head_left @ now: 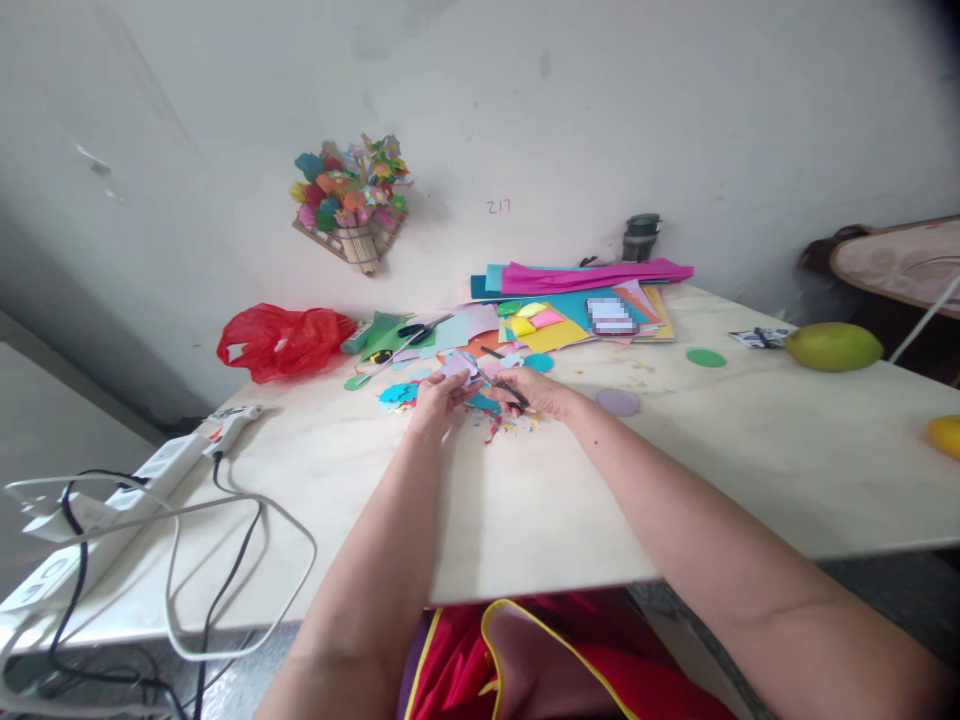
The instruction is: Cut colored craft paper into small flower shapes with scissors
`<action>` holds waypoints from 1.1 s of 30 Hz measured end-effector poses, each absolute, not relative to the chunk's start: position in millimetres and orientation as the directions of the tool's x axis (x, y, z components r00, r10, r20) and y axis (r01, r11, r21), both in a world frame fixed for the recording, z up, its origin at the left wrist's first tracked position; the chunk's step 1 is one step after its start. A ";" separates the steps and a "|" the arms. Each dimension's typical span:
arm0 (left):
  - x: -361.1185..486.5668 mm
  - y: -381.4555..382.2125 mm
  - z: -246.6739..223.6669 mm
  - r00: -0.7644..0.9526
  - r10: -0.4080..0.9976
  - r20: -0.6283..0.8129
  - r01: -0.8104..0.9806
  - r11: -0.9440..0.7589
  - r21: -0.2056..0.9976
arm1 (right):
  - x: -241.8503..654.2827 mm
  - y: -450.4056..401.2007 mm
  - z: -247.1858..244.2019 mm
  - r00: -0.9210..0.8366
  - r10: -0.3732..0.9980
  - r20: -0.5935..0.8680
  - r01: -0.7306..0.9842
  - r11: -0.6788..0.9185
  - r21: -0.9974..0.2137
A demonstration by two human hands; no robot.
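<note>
My left hand (442, 396) pinches a small lilac paper piece (457, 366) over the middle of the table. Close beside it on the right, my right hand (531, 392) grips dark-handled scissors (514, 395), whose blades point left toward the lilac paper. Blue scalloped paper pieces (397, 395) lie just left of my left hand. Small coloured scraps (512, 424) are scattered on the table below both hands. A blue paper circle (538, 363) sits behind my right hand, and a lilac circle (617, 402) lies to its right.
Stacked coloured sheets (570, 300) and a phone (611, 315) lie at the back, with a second pair of scissors (412, 331). A red plastic bag (281, 342) is back left. A power strip (150, 475) with loose cables stands left; a green mango (834, 346) is right.
</note>
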State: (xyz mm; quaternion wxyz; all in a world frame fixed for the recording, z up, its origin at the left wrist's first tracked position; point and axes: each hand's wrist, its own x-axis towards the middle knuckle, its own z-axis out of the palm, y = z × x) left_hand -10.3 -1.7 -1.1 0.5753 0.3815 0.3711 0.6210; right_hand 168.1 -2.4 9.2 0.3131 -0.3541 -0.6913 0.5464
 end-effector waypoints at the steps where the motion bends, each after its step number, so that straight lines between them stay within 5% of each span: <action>1: -10.2 -1.9 -0.9 -0.047 0.998 0.045 -0.433 -0.061 0.899 | 167.9 -1.0 7.7 -0.554 0.831 0.052 0.140 0.154 -0.978; 33: -10.1 -5.9 2.1 -0.009 0.999 0.044 -0.423 -0.044 0.905 | 166.5 -0.3 6.5 -0.547 0.828 0.124 0.090 0.205 -0.975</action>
